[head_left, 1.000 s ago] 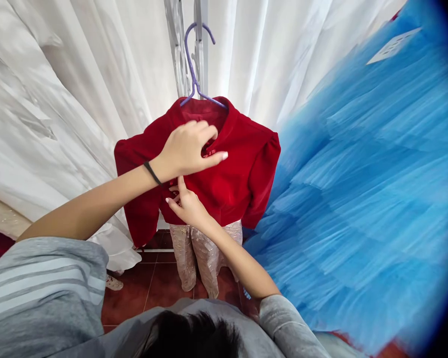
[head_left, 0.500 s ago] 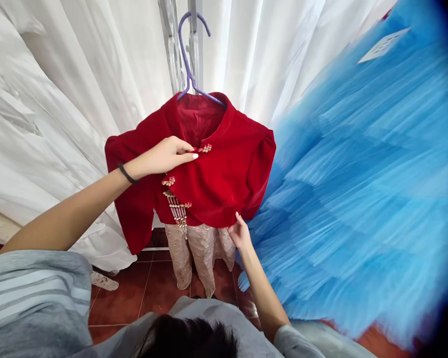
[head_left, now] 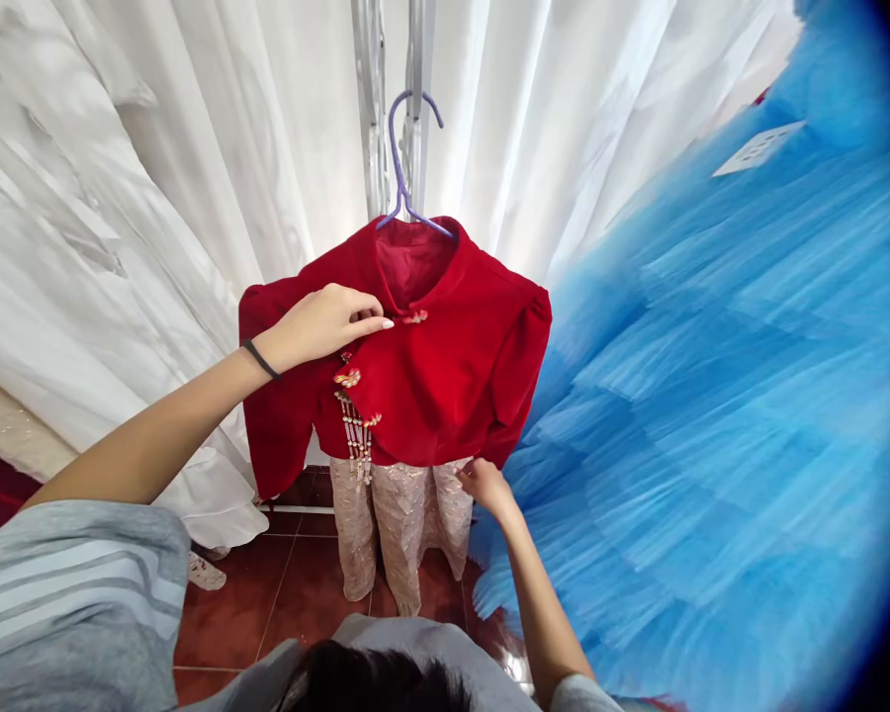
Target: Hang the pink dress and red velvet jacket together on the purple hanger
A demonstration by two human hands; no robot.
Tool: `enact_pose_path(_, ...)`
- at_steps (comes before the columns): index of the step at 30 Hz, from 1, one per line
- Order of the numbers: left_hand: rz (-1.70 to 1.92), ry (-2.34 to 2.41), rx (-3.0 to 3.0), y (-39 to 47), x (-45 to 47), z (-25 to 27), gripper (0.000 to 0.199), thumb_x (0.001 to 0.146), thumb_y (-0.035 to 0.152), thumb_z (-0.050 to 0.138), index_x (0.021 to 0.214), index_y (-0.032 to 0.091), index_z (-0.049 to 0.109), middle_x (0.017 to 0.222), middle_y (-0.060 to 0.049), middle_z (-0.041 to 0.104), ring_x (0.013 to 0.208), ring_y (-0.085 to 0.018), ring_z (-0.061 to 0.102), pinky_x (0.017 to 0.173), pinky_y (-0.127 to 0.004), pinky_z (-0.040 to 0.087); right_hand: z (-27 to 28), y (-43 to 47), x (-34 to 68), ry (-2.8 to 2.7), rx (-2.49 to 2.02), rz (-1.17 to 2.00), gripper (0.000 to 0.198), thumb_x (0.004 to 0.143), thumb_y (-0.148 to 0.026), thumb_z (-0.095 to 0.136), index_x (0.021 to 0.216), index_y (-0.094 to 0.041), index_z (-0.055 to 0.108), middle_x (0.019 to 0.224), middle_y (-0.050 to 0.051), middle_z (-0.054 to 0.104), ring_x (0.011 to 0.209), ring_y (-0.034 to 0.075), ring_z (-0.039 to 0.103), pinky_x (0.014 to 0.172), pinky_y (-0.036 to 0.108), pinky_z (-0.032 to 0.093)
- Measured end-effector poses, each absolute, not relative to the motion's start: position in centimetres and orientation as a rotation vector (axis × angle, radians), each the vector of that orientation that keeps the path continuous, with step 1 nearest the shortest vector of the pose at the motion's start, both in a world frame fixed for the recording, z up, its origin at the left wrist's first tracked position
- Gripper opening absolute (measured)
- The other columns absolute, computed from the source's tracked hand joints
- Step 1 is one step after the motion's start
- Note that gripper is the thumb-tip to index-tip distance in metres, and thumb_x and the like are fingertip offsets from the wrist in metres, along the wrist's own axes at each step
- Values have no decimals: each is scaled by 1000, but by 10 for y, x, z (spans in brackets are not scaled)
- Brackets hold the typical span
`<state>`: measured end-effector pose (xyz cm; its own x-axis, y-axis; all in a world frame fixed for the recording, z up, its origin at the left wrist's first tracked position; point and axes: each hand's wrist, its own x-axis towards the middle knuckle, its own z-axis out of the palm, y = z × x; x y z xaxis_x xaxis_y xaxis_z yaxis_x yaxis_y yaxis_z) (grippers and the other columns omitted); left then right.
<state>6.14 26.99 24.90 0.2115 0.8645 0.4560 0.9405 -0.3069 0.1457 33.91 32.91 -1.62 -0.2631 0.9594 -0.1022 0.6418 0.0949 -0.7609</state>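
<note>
Big blue frilly cloth (head_left: 682, 396) hanging to right of right hand (head_left: 486, 485). Red jacket (head_left: 445, 386) hanging under left hand (head_left: 322, 318), hem just above right hand; person seems to be straightening jacket's front. Next move probably calling for soft fingers. Shiny pale cloth (head_left: 400, 519) hanging left of right hand. Purple hanger (head_left: 401, 188) sitting above left hand, bottom part going inside jacket's neck. Left hand pinching jacket's front edge, fingers narrow. Right hand curling at hem; cannot tell if gripping. Bead strings (head_left: 357, 435) dangling below left hand. Little clasp (head_left: 416, 316) sitting just past left fingertips.

Red jacket (head_left: 452, 386): matt, velvety cloth | hanger (head_left: 400, 183) above jacket: smooth, plastic-looking | tassel (head_left: 356, 435) on jacket: glossy beads | pale garment (head_left: 399, 534) below jacket: crinkled, shimmering cloth | blue gown (head_left: 712, 396) right of jacket: gauzy netting
</note>
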Motion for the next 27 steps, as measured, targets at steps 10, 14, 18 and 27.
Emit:
enact_pose_path(10,-173,-1175,-2083,307,84,273,30,94,16,46,74,21,68,72,-2,62,86,-20,61,113,-51,37,158,311,279,-2537,-698,-189,51,101,-26,38,152,-27,38,106,7,69,76,16,67,65,25,46)
enact_pose_path(14,-411,-1171,-1949,325,75,289,27,96,31,50,80,17,68,79,-6,65,89,-25,60,93,-54,46,172,321,251,-2748,-814,-459,57,100,-24,38,156,-24,27,95,7,72,76,20,69,56,27,38)
enact_pose_path(18,-434,-1060,-2051,332,59,285,26,94,32,54,74,19,65,69,-2,61,87,-22,58,94,-52,44,196,322,249,-2667,-781,-489,33,102,-22,34,123,-18,59,92,8,72,77,21,69,56,28,34)
enact_pose_path(27,-468,-1394,-2199,312,71,292,21,89,32,56,76,17,63,98,-5,62,117,-29,54,111,-54,32,194,350,202,-2343,-632,-322,37,104,-22,25,109,-13,61,91,10,70,80,19,62,74,28,41)
